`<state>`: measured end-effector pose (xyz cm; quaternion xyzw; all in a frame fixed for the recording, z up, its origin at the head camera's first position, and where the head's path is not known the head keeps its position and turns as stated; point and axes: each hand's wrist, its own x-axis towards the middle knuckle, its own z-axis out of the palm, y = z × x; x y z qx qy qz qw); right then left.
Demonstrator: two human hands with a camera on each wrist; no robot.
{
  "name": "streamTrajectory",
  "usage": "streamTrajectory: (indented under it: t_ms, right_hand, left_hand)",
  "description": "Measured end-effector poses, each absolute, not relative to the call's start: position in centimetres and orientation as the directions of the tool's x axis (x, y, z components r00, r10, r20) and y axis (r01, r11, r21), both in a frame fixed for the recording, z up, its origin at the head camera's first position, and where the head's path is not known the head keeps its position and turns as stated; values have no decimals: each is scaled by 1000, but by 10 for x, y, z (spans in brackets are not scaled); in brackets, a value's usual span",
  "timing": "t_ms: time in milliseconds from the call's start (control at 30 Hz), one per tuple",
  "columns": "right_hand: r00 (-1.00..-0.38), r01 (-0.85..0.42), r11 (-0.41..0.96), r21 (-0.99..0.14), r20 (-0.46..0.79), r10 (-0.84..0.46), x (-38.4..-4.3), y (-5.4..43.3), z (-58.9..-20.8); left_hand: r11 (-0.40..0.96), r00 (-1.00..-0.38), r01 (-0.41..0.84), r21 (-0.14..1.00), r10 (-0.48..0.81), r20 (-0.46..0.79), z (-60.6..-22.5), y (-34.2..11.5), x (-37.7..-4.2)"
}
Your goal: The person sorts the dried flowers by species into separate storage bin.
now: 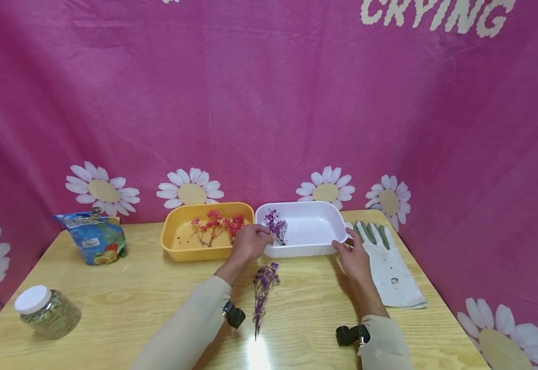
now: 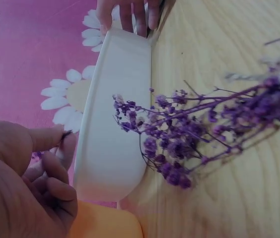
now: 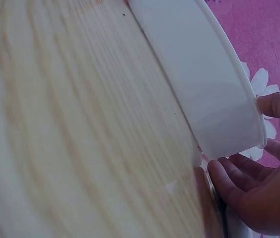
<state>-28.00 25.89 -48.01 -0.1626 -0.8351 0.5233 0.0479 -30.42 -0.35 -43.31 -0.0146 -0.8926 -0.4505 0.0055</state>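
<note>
Over the left end of the white plastic bin (image 1: 308, 251), my left hand (image 1: 249, 242) pinches the stem end of a purple dried flower sprig (image 1: 275, 224) between thumb and fingertips. The sprig's blossoms lie inside the bin. My right hand (image 1: 356, 261) grips the bin's front right corner; in the right wrist view the thumb (image 3: 270, 105) touches the rim and the other fingers curl by the end wall. Another purple dried flower bunch (image 1: 264, 285) lies on the table in front of the bin, its blossoms large in the left wrist view.
A yellow bin (image 1: 181, 254) with red dried flower sprigs (image 1: 212, 226) stands directly left. Several green, cucumber-like pieces (image 1: 372, 234) lie on a white cloth (image 1: 394, 282) at right. A blue bag (image 1: 95, 239) and a white-lidded jar (image 1: 51, 313) stand at left. A pink curtain (image 1: 250, 103) hangs behind.
</note>
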Motion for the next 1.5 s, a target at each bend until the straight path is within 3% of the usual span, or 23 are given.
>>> streamTrajectory:
  t_ms: [300, 767, 1133, 1500]
  right_hand:
    - [-944, 212, 398, -892, -81, 321, -279, 256, -480]
    - [-941, 237, 378, -895, -114, 319, -278, 255, -478]
    - [-940, 236, 380, -894, -111, 322, -280, 255, -479]
    - [-940, 245, 385, -890, -121, 319, -279, 256, -479]
  left_hand:
    - [621, -999, -7, 784, -35, 18, -433, -1, -307]
    - [560, -983, 166, 811, 31, 180, -447, -17, -279]
    - [490, -984, 177, 854, 83, 156, -455, -29, -250]
    - [486, -993, 104, 868, 104, 61, -464, -39, -229]
